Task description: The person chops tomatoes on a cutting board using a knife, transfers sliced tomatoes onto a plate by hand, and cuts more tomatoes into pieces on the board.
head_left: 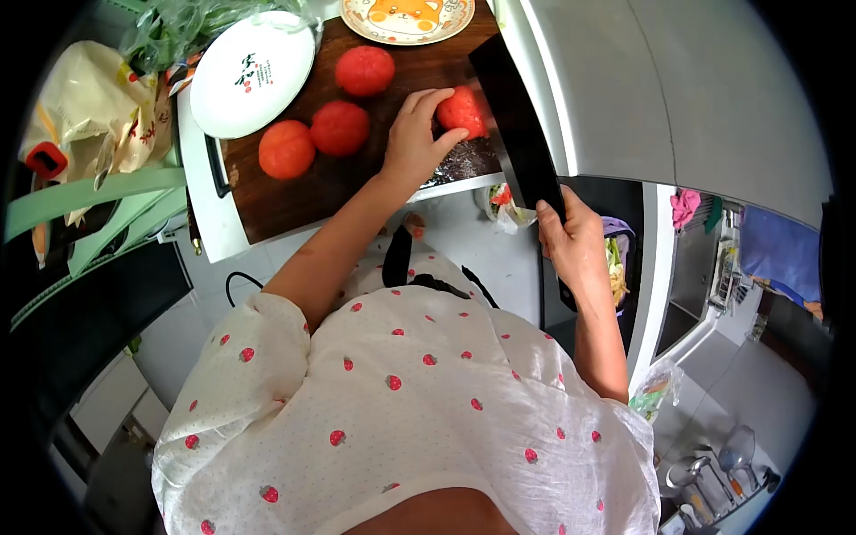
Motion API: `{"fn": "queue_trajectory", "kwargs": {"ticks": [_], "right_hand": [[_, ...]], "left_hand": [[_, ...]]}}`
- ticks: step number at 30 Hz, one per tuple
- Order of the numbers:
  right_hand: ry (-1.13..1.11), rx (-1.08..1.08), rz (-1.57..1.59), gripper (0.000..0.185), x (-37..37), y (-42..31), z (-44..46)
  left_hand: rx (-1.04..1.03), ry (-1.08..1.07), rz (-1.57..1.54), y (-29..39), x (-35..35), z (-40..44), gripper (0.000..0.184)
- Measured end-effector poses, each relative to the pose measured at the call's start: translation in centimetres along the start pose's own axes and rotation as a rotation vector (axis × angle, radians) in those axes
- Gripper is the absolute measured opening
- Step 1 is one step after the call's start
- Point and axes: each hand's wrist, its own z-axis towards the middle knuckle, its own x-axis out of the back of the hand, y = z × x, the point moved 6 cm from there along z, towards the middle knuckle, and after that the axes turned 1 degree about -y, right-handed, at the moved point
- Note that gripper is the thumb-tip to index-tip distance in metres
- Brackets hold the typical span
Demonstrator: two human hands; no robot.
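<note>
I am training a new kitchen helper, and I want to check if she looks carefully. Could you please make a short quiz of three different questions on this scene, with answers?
1. True or false: the right hand holds the knife.
2. How many tomatoes are on the board? A) two B) three C) four
3. Fill in: the left hand touches the tomato nearest the ____.

Key: 1 true; 2 C; 3 knife.

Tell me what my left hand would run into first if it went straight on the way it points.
Your left hand would meet the round red tomato already at its fingertips. Beyond that seems to be the wide, black-bladed knife, though depth is hard to judge.
</note>
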Motion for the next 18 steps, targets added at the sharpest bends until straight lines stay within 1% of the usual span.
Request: {"fn": "queue_trajectory", "kwargs": {"ticks": [6,10,13,16,18], "right_hand": [[0.032,0.064,-0.125,0.02,-0.1,-1.1,-0.4],[0.052,0.07,-0.282,0.021,-0.2,-2.4,-0.3],[0.066,0.113,-0.324,0.022,-0.5,-3.4,-0.1],[0.032,0.068,-0.36,0.024,-1.1,-3.6,0.2],[0.02,0.066,-0.384,0.021,-1.4,-3.2,0.9]], "left_hand": [[-0.04,0.036,0.019,-0.1,-0.1,0.3,0.046],[-0.066,0.023,0.053,0.1,0.0,0.6,0.045],[-0.085,0.026,0.075,0.1,0.1,0.6,0.044],[-0.094,0.031,0.1,0.2,0.1,0.6,0.044],[-0.093,0.028,0.115,0.3,0.1,0.6,0.044]]}}
